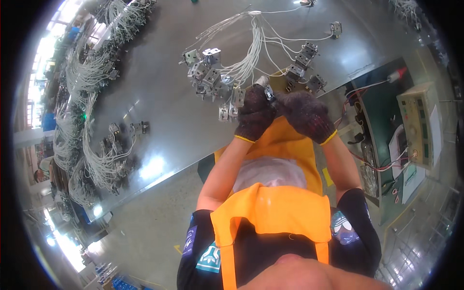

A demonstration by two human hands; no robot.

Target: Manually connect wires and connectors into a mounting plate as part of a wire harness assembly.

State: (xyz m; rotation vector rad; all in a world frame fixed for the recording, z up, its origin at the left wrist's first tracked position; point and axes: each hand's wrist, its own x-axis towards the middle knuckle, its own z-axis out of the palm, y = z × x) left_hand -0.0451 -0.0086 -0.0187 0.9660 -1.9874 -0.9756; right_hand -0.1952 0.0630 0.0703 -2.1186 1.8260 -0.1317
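gloved hands meet at a small metal piece (269, 92), at the near end of the white wire bundle (254, 50)

the left hand (255, 115), nearest the bundle's near end, has its fingers narrowed on the metal piece, one pale fingertip showing beside it; the right hand (308, 117), to the near right of the bundle, is curled close to the same piece, though whether its fingers grip anything i cannot tell; metal blocks (211, 77) cluster left of the bundle, and further blocks sit to its right, all on a grey metal table (159, 87); a heap of wired parts (86, 72) lies well left of the bundle; a panelled instrument (416, 123) stands well to its right
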